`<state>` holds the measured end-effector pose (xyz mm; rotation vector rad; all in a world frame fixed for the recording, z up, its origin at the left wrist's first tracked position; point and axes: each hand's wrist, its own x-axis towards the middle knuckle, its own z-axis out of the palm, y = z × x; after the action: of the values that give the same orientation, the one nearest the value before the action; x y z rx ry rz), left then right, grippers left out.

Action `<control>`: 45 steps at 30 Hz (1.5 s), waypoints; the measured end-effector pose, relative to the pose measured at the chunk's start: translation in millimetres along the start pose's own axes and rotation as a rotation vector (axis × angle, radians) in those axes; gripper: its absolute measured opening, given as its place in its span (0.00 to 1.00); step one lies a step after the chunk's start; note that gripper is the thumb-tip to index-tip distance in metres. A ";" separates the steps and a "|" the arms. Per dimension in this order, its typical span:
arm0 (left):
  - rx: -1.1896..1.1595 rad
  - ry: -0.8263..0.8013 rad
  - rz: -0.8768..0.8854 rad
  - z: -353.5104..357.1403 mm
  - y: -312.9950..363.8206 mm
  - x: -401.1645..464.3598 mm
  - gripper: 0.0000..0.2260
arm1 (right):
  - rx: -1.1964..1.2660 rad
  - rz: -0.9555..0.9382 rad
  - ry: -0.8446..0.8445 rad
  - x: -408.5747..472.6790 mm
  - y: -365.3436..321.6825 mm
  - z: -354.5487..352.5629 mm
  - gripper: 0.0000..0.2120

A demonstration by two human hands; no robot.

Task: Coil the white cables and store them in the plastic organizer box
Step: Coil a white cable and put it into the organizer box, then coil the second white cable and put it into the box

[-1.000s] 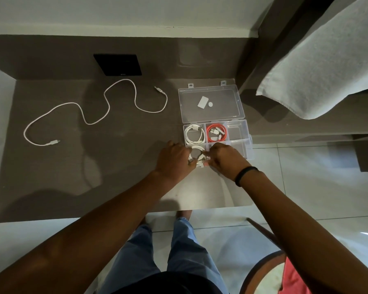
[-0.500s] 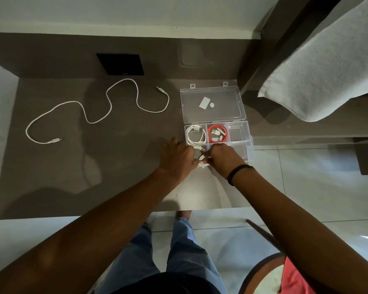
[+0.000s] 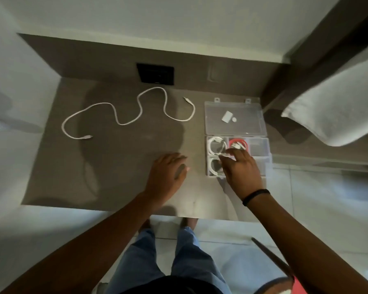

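A clear plastic organizer box (image 3: 266, 164) sits open at the table's right edge, its lid (image 3: 235, 117) laid flat behind it. One coiled white cable (image 3: 213, 144) fills the far left compartment, and a second coiled white cable (image 3: 213, 166) lies in the near left one. A red coiled cable (image 3: 238, 143) sits in the far middle compartment. My right hand (image 3: 240, 170) hovers over the near compartments, fingertips resting at the second coil's end. Left of the box, my left hand (image 3: 168, 175) rests over the table, fingers apart, holding nothing. A loose white cable (image 3: 128, 122) snakes uncoiled across the far left.
A black square panel (image 3: 155, 73) is set in the back wall of the brown table (image 3: 115, 166). A white towel (image 3: 336, 111) hangs at the right. Two small white pieces (image 3: 227, 116) lie on the lid. A chair edge (image 3: 272, 259) shows lower right.
My left hand has pulled away from the box to the left and let go. The coiled cable now lies in the near left compartment, with my right hand still on it.
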<state>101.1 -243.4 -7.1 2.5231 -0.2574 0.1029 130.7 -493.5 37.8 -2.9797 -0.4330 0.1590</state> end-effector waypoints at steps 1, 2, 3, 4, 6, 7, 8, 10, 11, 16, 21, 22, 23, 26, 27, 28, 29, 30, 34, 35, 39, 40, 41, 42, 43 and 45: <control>-0.001 0.052 -0.042 -11.8 -16.1 -6.0 0.13 | -0.016 -0.034 0.051 10.2 -6.4 -6.3 0.09; 0.008 0.106 -0.100 -28.3 -36.0 -12.8 0.13 | -0.007 -0.077 0.109 24.2 -20.2 -13.2 0.08; 0.023 0.153 -0.176 -45.2 -56.0 -19.1 0.13 | 0.027 -0.123 0.159 38.2 -37.5 -19.9 0.08; 0.048 0.204 -0.263 -62.1 -76.9 -24.9 0.13 | 0.077 -0.173 0.195 53.1 -59.0 -26.5 0.09; 0.087 0.331 -0.449 -89.9 -117.9 -31.7 0.14 | 0.170 -0.286 0.211 82.4 -105.5 -35.9 0.15; 0.093 0.393 -0.564 -102.5 -138.6 -32.2 0.16 | 0.200 -0.347 0.198 99.2 -132.5 -38.0 0.16; 0.082 0.433 -0.692 -114.3 -158.0 -30.2 0.18 | 0.217 -0.406 0.172 117.0 -159.4 -37.7 0.17; 0.025 0.426 -0.934 -132.9 -192.9 -19.0 0.23 | 0.217 -0.501 0.108 154.1 -213.6 -32.2 0.14; -0.007 0.395 -1.004 -138.9 -206.4 -11.8 0.25 | 0.225 -0.535 0.080 171.4 -238.0 -27.4 0.13; 0.099 0.372 -0.985 -149.6 -256.4 26.6 0.20 | 0.209 -0.626 -0.051 249.9 -343.6 16.1 0.16; -0.325 0.433 -0.907 -140.6 -269.5 38.9 0.17 | 0.043 -0.610 -0.185 289.5 -379.3 59.0 0.22; -0.495 0.467 -0.911 -143.3 -266.8 37.1 0.16 | 0.020 -0.615 -0.179 294.0 -378.7 64.3 0.20; -0.662 0.490 -0.924 -147.8 -263.1 35.7 0.15 | 0.020 -0.624 -0.159 298.7 -376.9 68.5 0.16; -1.223 0.508 -0.955 -165.7 -247.5 32.5 0.15 | 0.271 -0.570 -0.156 297.8 -368.5 68.9 0.07; -1.421 0.514 -0.914 -172.9 -241.2 32.6 0.15 | 0.384 -0.513 -0.178 293.4 -365.7 66.0 0.08; -1.584 0.517 -0.854 -180.6 -233.9 32.9 0.14 | 0.464 -0.460 -0.208 285.3 -363.0 61.9 0.07; -1.704 0.527 -0.781 -187.8 -226.7 33.7 0.14 | 0.504 -0.437 -0.243 275.5 -360.2 59.8 0.07; -1.783 0.548 -0.712 -193.9 -220.1 35.2 0.14 | 0.508 -0.443 -0.288 263.5 -358.0 58.7 0.08; -1.668 0.623 -0.683 -208.0 -201.8 37.6 0.12 | 0.427 -0.632 -0.427 206.5 -350.2 47.5 0.18; -1.478 0.592 -0.707 -209.7 -199.2 35.2 0.12 | 0.411 -0.677 -0.416 196.3 -345.5 40.4 0.18; -0.683 0.398 -0.595 -212.5 -184.3 12.9 0.13 | 0.356 -0.763 -0.270 183.0 -321.4 -13.3 0.08; -0.664 0.345 -0.583 -213.9 -176.9 5.7 0.14 | 0.357 -0.762 -0.221 183.9 -314.7 -30.8 0.06; -0.722 0.286 -0.584 -214.4 -169.0 -1.1 0.15 | 0.366 -0.755 -0.160 187.4 -307.9 -45.7 0.06; -0.820 0.216 -0.572 -215.2 -158.8 -8.9 0.16 | 0.380 -0.737 -0.099 189.4 -300.6 -59.6 0.07; -0.951 0.142 -0.553 -215.8 -148.0 -16.5 0.17 | 0.412 -0.710 -0.049 190.9 -293.9 -70.3 0.08; -1.258 0.063 -0.527 -219.4 -122.4 -28.6 0.18 | 0.532 -0.659 0.005 185.9 -286.2 -81.9 0.09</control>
<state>94.9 -14.9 101.0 1.2600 0.3052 -0.1527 238.9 -176.5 142.6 -2.1903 -1.1307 0.1633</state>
